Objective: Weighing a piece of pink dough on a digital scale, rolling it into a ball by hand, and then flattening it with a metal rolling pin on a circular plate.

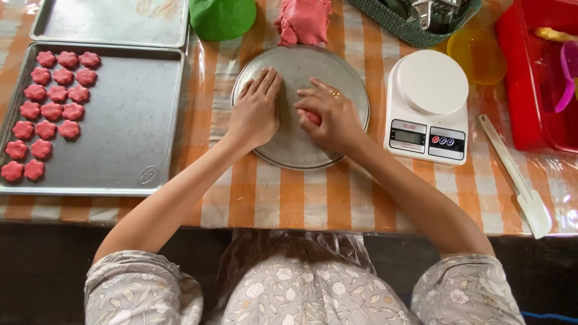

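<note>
My left hand (256, 108) lies flat, palm down, on the left half of a round metal plate (343, 78). My right hand (330, 115) is curled on the plate beside it, fingers closed over a small piece of pink dough (312, 117) that shows only at its edge. A larger lump of pink dough (303, 20) rests just beyond the plate's far rim. A green dough lump (222, 17) sits to its left.
A metal baking tray (126, 126) on the left holds several flower-shaped pink dough pieces (50, 111); a second tray (111, 21) lies behind it. A white kitchen scale (428, 105), a white spatula (516, 177), a red tub (533, 78), a yellow lid (477, 55) and a green basket (409, 27) stand right.
</note>
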